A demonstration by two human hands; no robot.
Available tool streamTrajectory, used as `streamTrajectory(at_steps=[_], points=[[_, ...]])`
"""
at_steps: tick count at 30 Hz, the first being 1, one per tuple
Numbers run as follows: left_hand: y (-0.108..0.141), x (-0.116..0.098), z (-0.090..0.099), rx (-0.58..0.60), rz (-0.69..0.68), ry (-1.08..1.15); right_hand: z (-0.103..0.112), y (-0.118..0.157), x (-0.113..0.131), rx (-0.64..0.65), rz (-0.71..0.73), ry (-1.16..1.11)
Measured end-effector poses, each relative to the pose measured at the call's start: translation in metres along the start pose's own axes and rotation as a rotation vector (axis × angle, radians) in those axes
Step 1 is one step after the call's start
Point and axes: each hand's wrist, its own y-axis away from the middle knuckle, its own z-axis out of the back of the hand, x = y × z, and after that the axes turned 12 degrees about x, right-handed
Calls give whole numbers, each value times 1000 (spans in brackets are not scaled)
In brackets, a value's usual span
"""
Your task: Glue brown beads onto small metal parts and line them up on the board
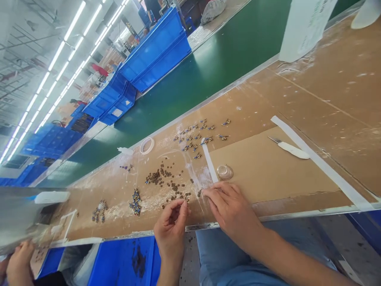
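Observation:
My left hand [171, 224] is over the front edge of the table, thumb and forefinger pinched together. A tiny gold-and-dark piece shows at their tips, too small to name. To its right, my right hand [230, 206] rests low on the table with bent fingers pressed together. Its fingertips are at a small dark round piece [199, 193]; whether they grip anything is hidden. Beyond both hands lies a loose spread of small dark round pieces [154, 177]. Small blue-and-gold metal parts lie in a scattered group [195, 137] farther back and in a heap [135, 202] to the left.
A clear round dish [224, 172] stands on a cardboard sheet [279, 171], with a white-handled knife [293, 150] to the right. A tape roll [147, 145] and small white bottle [125, 151] lie near the green belt [229, 51]. Blue crates [157, 51] stand beyond. Another person's hand [20, 262] is at lower left.

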Motion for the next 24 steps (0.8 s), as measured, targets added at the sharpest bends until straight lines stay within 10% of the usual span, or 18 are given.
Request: streamTrajectory(at_steps=[24], points=[[-9, 19, 13, 9, 35, -15, -20, -25, 13, 121, 71, 129]])
